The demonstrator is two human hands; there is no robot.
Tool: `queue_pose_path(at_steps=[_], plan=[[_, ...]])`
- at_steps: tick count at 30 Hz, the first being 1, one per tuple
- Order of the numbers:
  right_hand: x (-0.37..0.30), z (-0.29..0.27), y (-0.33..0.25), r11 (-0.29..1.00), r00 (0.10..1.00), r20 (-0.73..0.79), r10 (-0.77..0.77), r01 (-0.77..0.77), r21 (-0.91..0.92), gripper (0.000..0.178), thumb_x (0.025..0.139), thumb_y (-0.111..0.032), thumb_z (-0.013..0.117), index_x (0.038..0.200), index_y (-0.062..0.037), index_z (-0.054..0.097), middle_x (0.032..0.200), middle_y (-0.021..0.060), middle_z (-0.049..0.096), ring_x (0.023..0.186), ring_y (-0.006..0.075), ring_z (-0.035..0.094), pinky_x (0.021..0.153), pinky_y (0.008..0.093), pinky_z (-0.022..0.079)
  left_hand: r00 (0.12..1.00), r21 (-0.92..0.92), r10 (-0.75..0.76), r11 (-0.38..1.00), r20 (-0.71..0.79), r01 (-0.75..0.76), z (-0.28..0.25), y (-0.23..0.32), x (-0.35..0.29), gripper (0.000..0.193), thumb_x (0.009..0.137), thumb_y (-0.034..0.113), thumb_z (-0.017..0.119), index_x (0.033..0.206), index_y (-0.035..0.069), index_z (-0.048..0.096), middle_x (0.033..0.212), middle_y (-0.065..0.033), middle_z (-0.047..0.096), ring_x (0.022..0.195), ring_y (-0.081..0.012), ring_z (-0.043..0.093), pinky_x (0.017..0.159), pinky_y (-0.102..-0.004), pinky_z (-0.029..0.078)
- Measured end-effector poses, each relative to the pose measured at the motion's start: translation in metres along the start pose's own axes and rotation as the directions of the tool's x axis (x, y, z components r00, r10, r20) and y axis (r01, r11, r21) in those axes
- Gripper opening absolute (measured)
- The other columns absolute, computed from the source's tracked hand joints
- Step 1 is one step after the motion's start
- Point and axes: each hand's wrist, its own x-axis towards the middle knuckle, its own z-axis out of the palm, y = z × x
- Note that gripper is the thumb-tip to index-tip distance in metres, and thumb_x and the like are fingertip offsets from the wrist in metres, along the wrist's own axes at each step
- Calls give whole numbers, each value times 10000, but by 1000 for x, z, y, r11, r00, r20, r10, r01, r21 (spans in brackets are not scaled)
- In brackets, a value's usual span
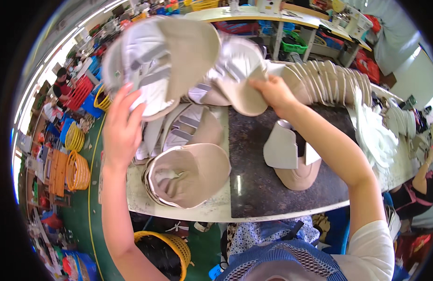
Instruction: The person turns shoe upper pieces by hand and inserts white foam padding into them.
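Note:
Raised above the table's left part is a beige cap (190, 47), its inside showing pale lining with grey strips. My left hand (120, 124) grips this cap by its near-left edge. Just to the right, my right hand (275, 93) pinches the brim of a second beige cap (244, 96); both caps are blurred by motion. Beneath them, more caps with grey strips inside (181, 126) lie piled together. Closer to me sits a nested stack of beige caps (193, 175), open side up. On the dark board (254, 187) rests a beige cap with white stiff panels (298, 173).
A long row of nested caps (326, 84) lines the table's far right. White pieces (373, 131) heap beside the board. Under the table's left edge stands a yellow basket (179, 246). Other people (64, 89) work at left and right. Behind is a sewing bench (254, 15).

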Motion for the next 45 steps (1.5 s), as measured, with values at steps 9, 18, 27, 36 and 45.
queue_pose_path(at_steps=[9, 18, 27, 36, 45], plan=[[-73, -95, -47, 744, 866, 215, -452, 499, -444, 277, 924, -175, 647, 1128, 4, 699, 953, 81, 723, 869, 122, 655, 774, 309, 528, 959, -89, 137, 989, 249, -119, 51, 36, 25, 357, 662, -70, 637, 1004, 32, 656, 1129, -125, 649, 1222, -310, 565, 1136, -481, 376], [-159, -114, 47, 396, 772, 375, -512, 600, -695, 283, 797, -313, 745, 812, -32, 709, 1210, 161, 640, 1138, 365, 579, 976, 452, 472, 846, -756, 248, 607, 471, 243, 137, 229, 87, 371, 1014, 395, 536, 1227, 121, 668, 1402, -203, 497, 1269, -379, 533, 1064, -442, 437], [-251, -261, 0, 572, 809, -224, -544, 163, -804, 349, 802, -135, 763, 1126, -49, 668, 1124, 128, 667, 1065, 291, 638, 908, 418, 523, 955, -886, 233, 460, 184, 59, 86, 299, 131, 161, 919, 166, 674, 1023, 45, 686, 1205, -157, 646, 1092, -304, 661, 919, -372, 516], [-225, -272, 48, 373, 823, -12, -568, 245, -895, 213, 803, -204, 766, 919, -56, 666, 1179, 94, 611, 1127, 329, 541, 942, 415, 469, 648, -533, 307, -383, 697, 754, 145, 398, 207, 403, 1005, 322, 598, 1265, 15, 577, 1168, -102, 668, 1072, -205, 660, 968, -396, 538], [-224, -243, 49, 446, 562, -201, -802, 341, -828, 211, 782, -59, 732, 962, -32, 626, 1049, 123, 628, 1027, 335, 596, 859, 408, 495, 745, -679, 152, -324, 649, 658, 120, 407, 205, 362, 1015, 281, 593, 1235, -7, 587, 1144, -100, 672, 1013, -183, 675, 866, -376, 591]])
